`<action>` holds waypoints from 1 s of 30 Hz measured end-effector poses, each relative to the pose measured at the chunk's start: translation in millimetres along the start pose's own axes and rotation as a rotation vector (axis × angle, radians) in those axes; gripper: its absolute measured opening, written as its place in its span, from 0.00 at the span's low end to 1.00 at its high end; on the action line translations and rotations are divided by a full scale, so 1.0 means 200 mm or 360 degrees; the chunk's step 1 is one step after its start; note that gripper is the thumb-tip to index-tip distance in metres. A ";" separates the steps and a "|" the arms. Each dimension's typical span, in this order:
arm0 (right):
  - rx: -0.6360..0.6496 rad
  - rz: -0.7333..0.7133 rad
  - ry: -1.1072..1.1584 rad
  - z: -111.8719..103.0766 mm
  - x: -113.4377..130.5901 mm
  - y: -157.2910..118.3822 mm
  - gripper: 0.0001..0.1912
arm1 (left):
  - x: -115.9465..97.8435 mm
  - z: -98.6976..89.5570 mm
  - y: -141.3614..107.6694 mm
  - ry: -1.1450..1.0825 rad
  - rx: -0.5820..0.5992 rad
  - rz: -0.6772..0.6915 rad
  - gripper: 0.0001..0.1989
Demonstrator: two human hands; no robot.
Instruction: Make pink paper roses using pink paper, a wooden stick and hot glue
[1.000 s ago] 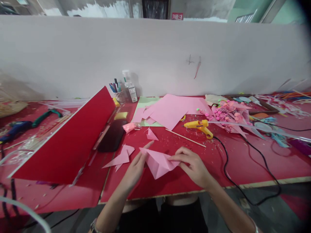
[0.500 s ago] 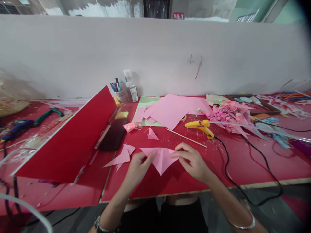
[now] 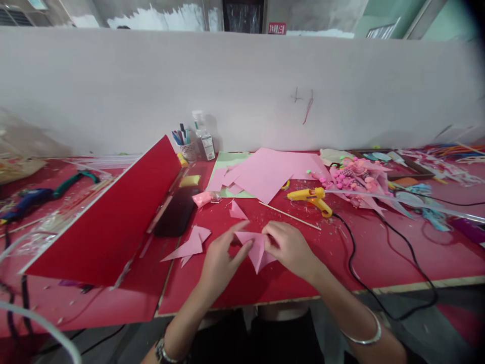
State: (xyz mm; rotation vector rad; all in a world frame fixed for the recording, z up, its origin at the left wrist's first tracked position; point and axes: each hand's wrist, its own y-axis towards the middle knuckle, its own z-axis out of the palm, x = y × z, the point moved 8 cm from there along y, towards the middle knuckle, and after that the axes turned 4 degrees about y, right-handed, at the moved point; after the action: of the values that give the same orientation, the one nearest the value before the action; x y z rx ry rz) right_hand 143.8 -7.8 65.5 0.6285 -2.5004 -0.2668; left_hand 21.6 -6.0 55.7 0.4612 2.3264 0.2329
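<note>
A small piece of pink paper (image 3: 256, 248), creased down its middle and pointed at the bottom, is held just above the red tabletop. My right hand (image 3: 291, 248) pinches its right side between thumb and fingers, and that side is bent inward. On the left, the thumb of my left hand (image 3: 222, 257) lies against the paper while the index finger stretches out past its upper edge. These fingers are apart. Left of my hands lie cut pink paper pieces (image 3: 191, 244). A small folded pink piece (image 3: 237, 210) rests just beyond them.
A yellow glue gun (image 3: 311, 198) with a black cord lies to the right, near a thin stick (image 3: 290, 215). Large pink sheets (image 3: 265, 172) are behind. A slanted red board (image 3: 113, 217) and a black phone (image 3: 176, 212) stand left. Pink decorations (image 3: 359, 182) are heaped at right.
My right hand has moved inward and folded the paper's right side toward the middle. My left fingers have spread from their pinch, and the paper looks narrower.
</note>
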 end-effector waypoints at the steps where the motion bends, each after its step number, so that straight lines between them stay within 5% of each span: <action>1: 0.0001 -0.0013 -0.0083 0.00 0.00 0.00 0.05 | -0.01 -0.03 0.00 0.0111 -0.0075 0.0047 0.14; 4: 0.0072 -0.0155 -0.0292 0.02 0.04 0.02 0.04 | -0.10 -0.05 0.01 0.0556 -0.0118 0.0366 0.15; 6: 0.0146 -0.0245 -0.0359 0.04 0.07 0.02 0.04 | -0.15 -0.01 0.01 0.0798 0.0016 0.0594 0.07; 8: 0.0191 -0.0285 -0.0374 0.06 0.09 0.03 0.04 | -0.16 0.03 0.01 0.0904 0.0143 0.0692 0.10; 13: 0.0226 -0.0310 -0.0266 0.05 0.06 0.02 0.03 | -0.11 0.03 0.02 0.0818 0.0285 0.0545 0.13; 20: 0.0174 -0.0199 -0.0131 -0.01 -0.14 -0.04 0.06 | -0.01 -0.06 0.00 0.0611 0.0436 0.0312 0.13; 24: -0.0009 -0.0031 -0.0096 -0.10 -0.23 -0.05 0.08 | 0.05 -0.11 0.00 0.0659 0.0384 0.0143 0.12; 27: -0.0083 -0.0075 0.0106 -0.14 -0.16 -0.04 0.06 | 0.02 -0.08 -0.01 0.0659 0.0415 0.0203 0.12; 30: 0.0187 -0.0251 0.0124 -0.07 -0.03 -0.03 0.07 | -0.02 -0.04 -0.01 0.0670 0.0444 0.0320 0.12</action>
State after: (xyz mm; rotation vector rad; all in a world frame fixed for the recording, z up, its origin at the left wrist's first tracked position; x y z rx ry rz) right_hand 158.3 -11.7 72.0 0.8691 -2.4080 -0.1509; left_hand 18.9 -10.3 63.5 0.8562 2.7394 0.1061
